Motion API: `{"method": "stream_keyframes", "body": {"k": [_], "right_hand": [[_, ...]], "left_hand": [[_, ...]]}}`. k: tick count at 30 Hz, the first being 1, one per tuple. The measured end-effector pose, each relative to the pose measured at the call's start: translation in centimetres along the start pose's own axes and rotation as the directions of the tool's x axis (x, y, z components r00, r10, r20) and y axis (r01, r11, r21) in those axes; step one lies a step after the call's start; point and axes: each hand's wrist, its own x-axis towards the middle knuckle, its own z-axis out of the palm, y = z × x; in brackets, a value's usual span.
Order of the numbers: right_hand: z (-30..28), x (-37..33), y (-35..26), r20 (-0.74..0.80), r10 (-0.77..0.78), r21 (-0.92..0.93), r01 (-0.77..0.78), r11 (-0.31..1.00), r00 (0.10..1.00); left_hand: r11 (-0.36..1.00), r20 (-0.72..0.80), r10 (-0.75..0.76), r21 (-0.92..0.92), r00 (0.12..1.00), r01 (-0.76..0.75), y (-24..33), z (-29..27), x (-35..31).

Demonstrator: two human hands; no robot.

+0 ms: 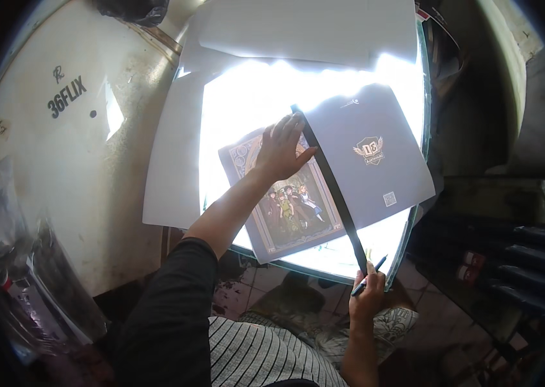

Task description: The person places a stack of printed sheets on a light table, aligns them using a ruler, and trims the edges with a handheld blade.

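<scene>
A dark ruler (pixel 331 187) is crossing a grey-blue cover (pixel 375 161) bearing a gold emblem; its illustrated side (pixel 288 213) is showing greens and browns (ornate border). The light table (pixel 253 97) is glowing white; the sleeve (pixel 169 309) is black.

Large white rounded panel (pixel 59 148) left, dark bottles (pixel 530 258) right

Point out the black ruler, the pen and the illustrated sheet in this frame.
black ruler (pixel 331 187), head view, middle of the strip lying across the sheet.
pen (pixel 369 276), head view, its shaft above the right hand's fingers.
illustrated sheet (pixel 295 216), head view, the picture panel with the figures.
</scene>
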Motion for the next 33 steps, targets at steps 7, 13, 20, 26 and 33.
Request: {"method": "stream_keyframes", "body": {"k": [7, 13, 20, 26, 33], "right_hand": [[-0.2, 0.0, 0.0, -0.055, -0.133, -0.087, 0.128, 0.988, 0.99], [-0.5, -0.9, 0.1, -0.01, -0.138, 0.044, 0.138, 0.989, 0.99], [-0.3, -1.1, 0.1, -0.015, -0.134, 0.077, 0.134, 0.988, 0.991], [-0.3, -1.1, 0.3, -0.022, -0.137, 0.062, 0.138, 0.988, 0.99], [-0.4, -1.1, 0.2, -0.019, -0.148, 0.053, 0.149, 0.987, 0.989]], "left_hand": [[0.994, 0.145, -0.107, 0.006, 0.984, 0.107, 0.7, -0.5, 0.6], [0.991, 0.195, -0.131, 0.03, 0.972, 0.127, 0.7, -0.6, 0.8], [0.992, 0.217, -0.127, 0.04, 0.968, 0.122, 0.6, -0.6, 0.7], [0.992, 0.226, -0.123, 0.05, 0.966, 0.115, 0.5, -0.4, 0.8], [0.991, 0.243, -0.134, 0.055, 0.961, 0.125, 0.8, -0.6, 1.1]]}}
